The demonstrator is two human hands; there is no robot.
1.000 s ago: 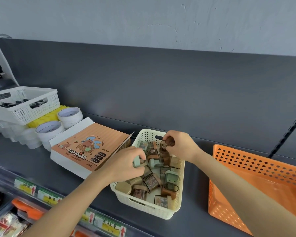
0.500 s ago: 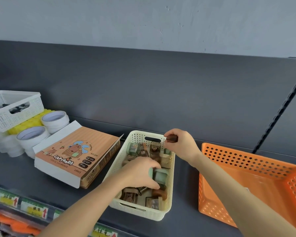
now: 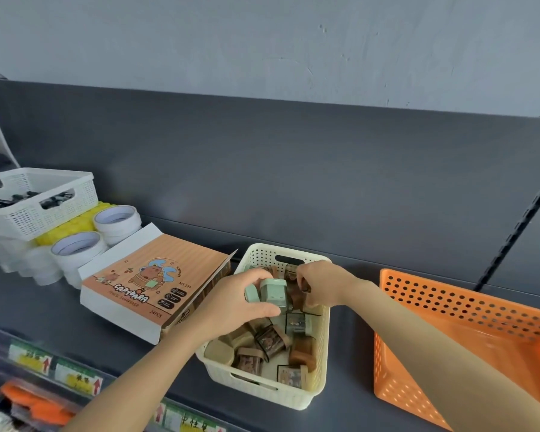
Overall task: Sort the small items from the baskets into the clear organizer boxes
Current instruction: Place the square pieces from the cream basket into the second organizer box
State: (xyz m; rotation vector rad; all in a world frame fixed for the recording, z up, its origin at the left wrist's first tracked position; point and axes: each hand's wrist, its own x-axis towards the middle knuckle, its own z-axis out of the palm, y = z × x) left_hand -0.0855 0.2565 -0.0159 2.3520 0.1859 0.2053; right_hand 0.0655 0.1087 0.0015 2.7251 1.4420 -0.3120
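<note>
A cream basket [image 3: 320, 361] on the dark shelf holds several small green and brown pencil sharpeners. My left hand [image 3: 234, 304] is inside the basket and grips two green sharpeners [image 3: 270, 293] near its middle. My right hand [image 3: 321, 283] reaches in at the far end and pinches a small brown sharpener [image 3: 304, 288]. An orange Capybara pencil sharpener carton [image 3: 150, 285] lies just left of the basket with its flap open. No clear organizer box is in view.
An orange perforated basket [image 3: 468, 325] stands to the right. At the left are white tape rolls [image 3: 75, 247], yellow items and a white basket [image 3: 38, 201] with dark pieces. Price labels [image 3: 75, 374] run along the shelf's front edge.
My left hand lifted from the basket's middle with green sharpeners in its grip. My right hand dropped from the far rim into the basket, still pinching the brown piece.
</note>
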